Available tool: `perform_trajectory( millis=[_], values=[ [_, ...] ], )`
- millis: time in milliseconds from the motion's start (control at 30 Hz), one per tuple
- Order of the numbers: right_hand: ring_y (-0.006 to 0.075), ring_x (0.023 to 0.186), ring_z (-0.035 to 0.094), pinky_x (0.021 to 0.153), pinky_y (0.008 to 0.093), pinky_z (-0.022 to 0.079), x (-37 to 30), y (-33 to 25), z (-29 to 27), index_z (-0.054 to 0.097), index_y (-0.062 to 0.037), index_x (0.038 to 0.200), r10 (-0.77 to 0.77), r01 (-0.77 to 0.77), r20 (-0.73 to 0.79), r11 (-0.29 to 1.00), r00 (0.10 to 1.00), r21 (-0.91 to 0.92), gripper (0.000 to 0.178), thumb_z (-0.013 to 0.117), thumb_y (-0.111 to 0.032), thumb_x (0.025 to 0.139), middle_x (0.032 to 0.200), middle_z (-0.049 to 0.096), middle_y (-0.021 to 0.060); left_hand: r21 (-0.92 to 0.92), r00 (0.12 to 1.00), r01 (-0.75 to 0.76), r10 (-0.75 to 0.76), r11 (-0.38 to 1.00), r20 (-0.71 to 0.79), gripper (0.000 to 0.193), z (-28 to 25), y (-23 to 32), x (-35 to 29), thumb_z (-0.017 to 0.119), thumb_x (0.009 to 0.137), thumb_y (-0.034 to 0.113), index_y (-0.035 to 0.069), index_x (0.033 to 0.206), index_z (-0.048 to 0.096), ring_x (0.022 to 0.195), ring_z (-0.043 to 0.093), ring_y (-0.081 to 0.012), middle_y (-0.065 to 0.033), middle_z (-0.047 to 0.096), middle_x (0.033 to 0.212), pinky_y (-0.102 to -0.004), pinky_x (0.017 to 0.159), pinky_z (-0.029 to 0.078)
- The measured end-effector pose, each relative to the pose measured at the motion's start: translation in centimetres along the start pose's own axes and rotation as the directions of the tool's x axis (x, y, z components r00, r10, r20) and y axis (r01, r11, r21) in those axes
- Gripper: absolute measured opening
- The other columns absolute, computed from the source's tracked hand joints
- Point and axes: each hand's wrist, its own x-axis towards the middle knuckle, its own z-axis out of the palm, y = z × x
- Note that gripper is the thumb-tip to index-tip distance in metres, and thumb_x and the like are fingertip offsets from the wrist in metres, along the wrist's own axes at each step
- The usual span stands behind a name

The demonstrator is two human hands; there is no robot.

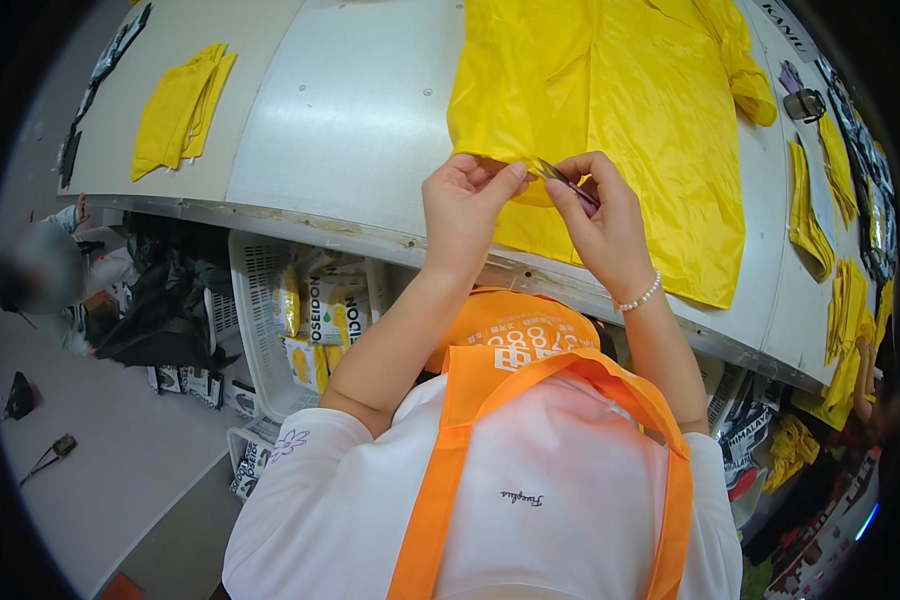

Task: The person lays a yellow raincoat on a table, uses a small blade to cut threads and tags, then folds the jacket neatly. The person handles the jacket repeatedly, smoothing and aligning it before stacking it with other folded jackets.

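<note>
Folded yellow pieces (pixel 180 112) lie at far left on the worktop (pixel 340 100), more yellow stacks (pixel 808 215) flank the right, and a white crate (pixel 253 300) of packages (pixel 342 312) sits below the front edge. Silvery surface stretches between the left pile and a spread yellow garment (pixel 650 140). Close together near that edge, the left hand (pixel 466 212) pinches the garment's near-left edge; the right hand (pixel 606 210) grips small snips (pixel 582 194), blades beside the pinched fabric.
</note>
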Motion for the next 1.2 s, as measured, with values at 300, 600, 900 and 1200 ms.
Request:
perform_trajectory(
  millis=[300, 600, 900, 1200],
  values=[
    [0.0244, 0.067, 0.058, 0.060, 0.0301, 0.046, 1.0, -0.5, 0.3, 0.054, 0.0005, 0.085, -0.125, 0.123, -0.013, 0.987, 0.992, -0.101, 0.019, 0.065, -0.015, 0.080, 0.080, 0.058, 0.0128, 0.012, 1.000, 0.005, -0.005, 1.000, 0.019, 0.015, 0.0, -0.3, -0.1, 0.062, 0.080, -0.002, -0.006, 0.094, 0.059, 0.077, 0.063, -0.0126, -0.0099, 0.066, 0.087, -0.0231, 0.071, 0.051],
    [0.0214, 0.062, 0.057, 0.059, 0.0282, 0.047, 1.3, -0.5, -0.4, 0.056, -0.0006, 0.086, -0.132, 0.136, 0.035, 0.979, 0.991, -0.153, 0.019, 0.066, -0.015, 0.079, 0.080, 0.060, 0.0115, 0.068, 0.999, 0.002, -0.004, 0.998, 0.035, 0.016, -0.1, -0.4, -0.3, 0.062, 0.080, -0.002, -0.007, 0.094, 0.058, 0.078, 0.064, -0.0137, -0.0109, 0.066, 0.087, -0.0242, 0.072, 0.051],
    [0.0150, 0.062, 0.052, 0.057, 0.0261, 0.044, 1.0, -0.2, -0.9, 0.056, 0.0010, 0.088, -0.008, 0.009, 0.032, 1.000, 0.999, -0.014, 0.022, 0.068, -0.014, 0.078, 0.078, 0.060, 0.0091, 0.027, 0.999, 0.011, -0.012, 1.000, 0.030, 0.019, 0.0, -0.2, -0.1, 0.062, 0.082, 0.001, -0.004, 0.100, 0.058, 0.079, 0.064, -0.0139, -0.0100, 0.065, 0.091, -0.0239, 0.073, 0.052],
    [0.0190, 0.061, 0.055, 0.056, 0.0280, 0.045, 0.9, -0.3, -0.4, 0.055, -0.0012, 0.081, -0.060, 0.060, 0.008, 0.993, 0.998, -0.103, 0.020, 0.068, -0.015, 0.077, 0.075, 0.061, 0.0096, 0.038, 0.998, 0.024, -0.026, 0.999, 0.053, 0.018, 0.0, -0.4, -0.3, 0.063, 0.081, 0.000, -0.004, 0.097, 0.058, 0.077, 0.064, -0.0143, -0.0099, 0.065, 0.089, -0.0241, 0.073, 0.052]
  ],
)
